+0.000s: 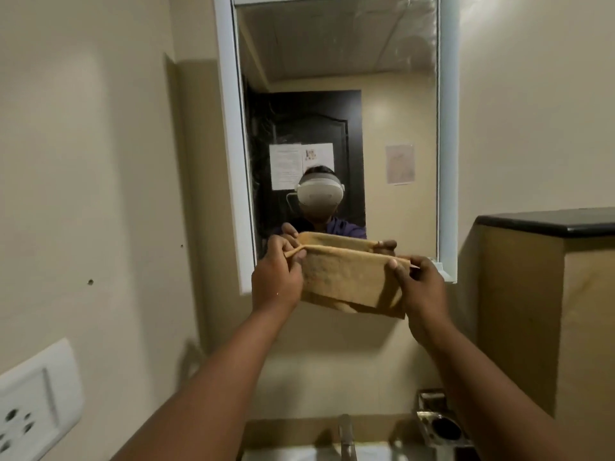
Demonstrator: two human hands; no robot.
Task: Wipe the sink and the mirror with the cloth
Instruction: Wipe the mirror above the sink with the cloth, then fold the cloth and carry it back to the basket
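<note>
A tan folded cloth (349, 281) is stretched between both my hands in front of the bottom edge of the white-framed mirror (336, 61). My left hand (276, 277) pinches the cloth's upper left corner. My right hand (421, 287) grips its upper right corner. The cloth hangs close to the glass, and its reflection shows just above it; I cannot tell whether it touches. Only a strip of the white sink (299, 454) shows at the bottom edge, under a metal tap (346, 437).
A white socket plate (33, 404) is on the left wall. A chrome holder (439, 424) is fixed right of the tap. A tiled ledge with a black top (549, 221) juts out at the right. The mirror reflects a dark door with papers.
</note>
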